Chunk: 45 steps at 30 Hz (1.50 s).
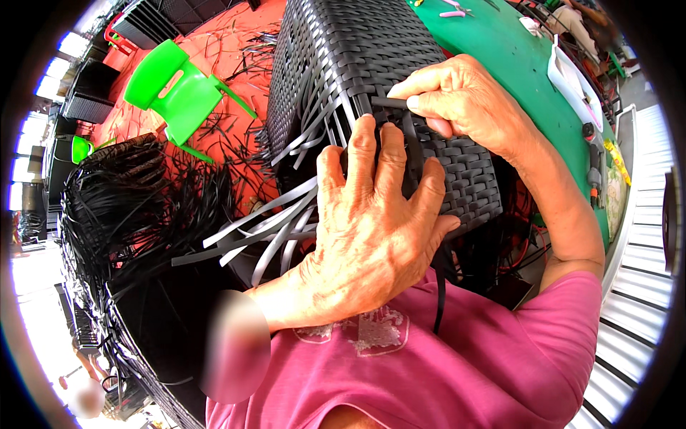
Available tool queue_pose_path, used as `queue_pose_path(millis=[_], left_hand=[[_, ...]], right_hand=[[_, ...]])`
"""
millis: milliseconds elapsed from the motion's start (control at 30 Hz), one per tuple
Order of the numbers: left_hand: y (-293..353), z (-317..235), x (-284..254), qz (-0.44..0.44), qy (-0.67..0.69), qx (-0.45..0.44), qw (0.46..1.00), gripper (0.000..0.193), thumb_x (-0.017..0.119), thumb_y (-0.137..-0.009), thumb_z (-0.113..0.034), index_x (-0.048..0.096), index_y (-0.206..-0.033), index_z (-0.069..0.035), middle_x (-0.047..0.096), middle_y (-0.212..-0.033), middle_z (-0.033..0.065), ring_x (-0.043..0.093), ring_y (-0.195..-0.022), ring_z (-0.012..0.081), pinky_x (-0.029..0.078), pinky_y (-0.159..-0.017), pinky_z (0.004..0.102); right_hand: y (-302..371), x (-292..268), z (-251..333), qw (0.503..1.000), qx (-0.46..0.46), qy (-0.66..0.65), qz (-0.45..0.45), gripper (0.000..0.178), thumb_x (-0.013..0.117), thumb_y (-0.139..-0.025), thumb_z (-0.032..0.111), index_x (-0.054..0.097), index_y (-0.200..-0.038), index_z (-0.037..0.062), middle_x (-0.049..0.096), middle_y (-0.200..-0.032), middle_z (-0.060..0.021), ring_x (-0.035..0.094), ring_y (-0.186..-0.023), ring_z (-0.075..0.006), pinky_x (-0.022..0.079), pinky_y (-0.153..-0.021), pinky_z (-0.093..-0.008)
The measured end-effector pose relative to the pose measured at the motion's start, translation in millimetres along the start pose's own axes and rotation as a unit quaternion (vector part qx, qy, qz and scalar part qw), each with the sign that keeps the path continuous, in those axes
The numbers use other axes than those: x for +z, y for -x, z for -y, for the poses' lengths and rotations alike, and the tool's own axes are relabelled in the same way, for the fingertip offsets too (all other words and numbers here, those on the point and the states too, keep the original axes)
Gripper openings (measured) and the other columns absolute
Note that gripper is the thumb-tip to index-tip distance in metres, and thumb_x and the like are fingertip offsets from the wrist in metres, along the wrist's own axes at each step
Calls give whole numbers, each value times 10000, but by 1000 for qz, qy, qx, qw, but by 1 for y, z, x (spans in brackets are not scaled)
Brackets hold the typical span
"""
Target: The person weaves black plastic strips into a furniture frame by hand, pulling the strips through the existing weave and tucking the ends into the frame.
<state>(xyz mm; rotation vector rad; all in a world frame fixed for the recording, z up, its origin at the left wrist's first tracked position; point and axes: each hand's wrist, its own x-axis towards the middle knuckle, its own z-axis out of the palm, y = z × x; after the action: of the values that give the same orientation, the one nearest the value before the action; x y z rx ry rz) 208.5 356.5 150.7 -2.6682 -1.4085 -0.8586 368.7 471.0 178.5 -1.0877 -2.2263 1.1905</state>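
Note:
A black woven box-shaped piece of flat plastic strips stands in front of me, its corner toward my hands. My left hand lies palm down over that corner, fingers spread, fingertips pressing on the weave. Just beyond them, my right hand pinches a short dark flat strip between thumb and index finger, level with the weave's edge. Loose grey-black strip ends fan out to the left, partly under my left hand. What lies beneath my left palm is hidden.
A large heap of black strips rises at the left, near a bright green chair on a red floor littered with scraps. On the right, a green surface bears pink-handled pliers, a white tray and a dark hand tool.

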Motion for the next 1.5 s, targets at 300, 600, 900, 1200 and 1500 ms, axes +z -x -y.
queue_pose_path(millis=[300,600,900,1200,1500], left_hand=[[2,-3,-3,17,14,-25,999,534,717,-723,-365,604,-1139,-51,467,-1214,293,437,-1140,461,387,-869,526],[5,-2,5,-21,38,-29,999,545,750,-690,-319,609,-1137,-41,468,-1223,299,442,-1136,477,408,-875,529],[7,4,0,-21,53,-23,998,538,757,-682,-308,611,-1131,-51,482,-1225,261,451,-1130,445,396,-895,505],[-7,-11,5,-13,-6,4,1000,506,714,-673,-314,599,-1017,39,482,-1128,328,442,-1091,461,364,-765,548],[-12,-15,6,-3,-10,7,1000,522,701,-677,-336,597,-992,68,508,-1102,345,440,-1123,472,371,-772,568]], right_hand=[[-14,-9,-19,981,87,-157,72,349,603,-835,173,602,-1066,-89,505,-536,-12,366,-433,-40,259,-404,-188],[-38,-8,-19,982,78,-93,147,184,640,-814,197,623,-753,24,509,-542,2,385,-432,-38,283,-399,-197],[-18,-16,-7,978,126,-140,91,190,600,-801,124,677,-911,-11,509,-542,-14,409,-430,-57,308,-394,-205],[-18,-16,5,988,95,-74,97,300,572,-761,102,647,-981,-88,511,-497,-25,393,-391,-54,292,-379,-207],[-29,-22,0,976,136,-108,133,232,611,-773,106,667,-942,-42,517,-532,-15,378,-397,-38,293,-372,-205]])
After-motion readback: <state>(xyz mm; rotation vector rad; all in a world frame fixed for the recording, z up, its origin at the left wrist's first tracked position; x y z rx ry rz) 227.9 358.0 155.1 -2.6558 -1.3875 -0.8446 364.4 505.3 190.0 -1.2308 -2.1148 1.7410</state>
